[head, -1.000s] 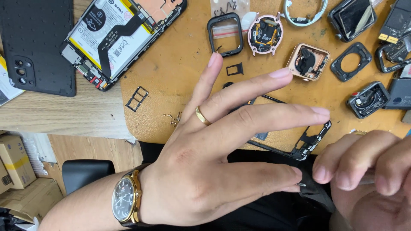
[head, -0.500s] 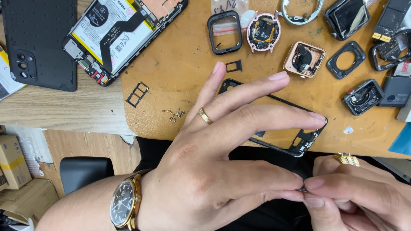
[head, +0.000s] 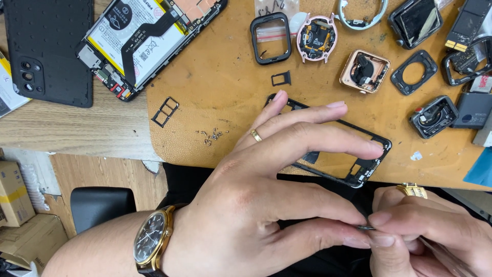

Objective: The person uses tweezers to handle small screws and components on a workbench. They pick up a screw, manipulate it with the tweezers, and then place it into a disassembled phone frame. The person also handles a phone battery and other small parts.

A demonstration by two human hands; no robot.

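Left hand (head: 266, 205) spread, thumb meeting right hand (head: 435, 231), which pinches slim tweezers (head: 366, 227); keep both hands steady.

Matt tan leather-like mat (head: 225, 87), finely grained, over a pale wood-grain table (head: 77, 128). Matt black plastic phone back cover (head: 48, 51), lightly textured. Glossy printed film on the battery of the opened phone (head: 146, 38). Thin black phone frame (head: 359, 169), satin finish, plastic or painted metal, hard to tell. Tiny shiny metal screws (head: 211, 136). Polished gold-coloured metal on the ring (head: 255, 135) of the left hand (head: 266, 205), on the wristwatch (head: 149, 241) case around a glossy dark dial, and on the chunky ring (head: 412, 190) of the right hand (head: 430, 236). Rose-gold metal watch case (head: 365, 71), smooth. Brown cardboard boxes (head: 18, 205), matt.
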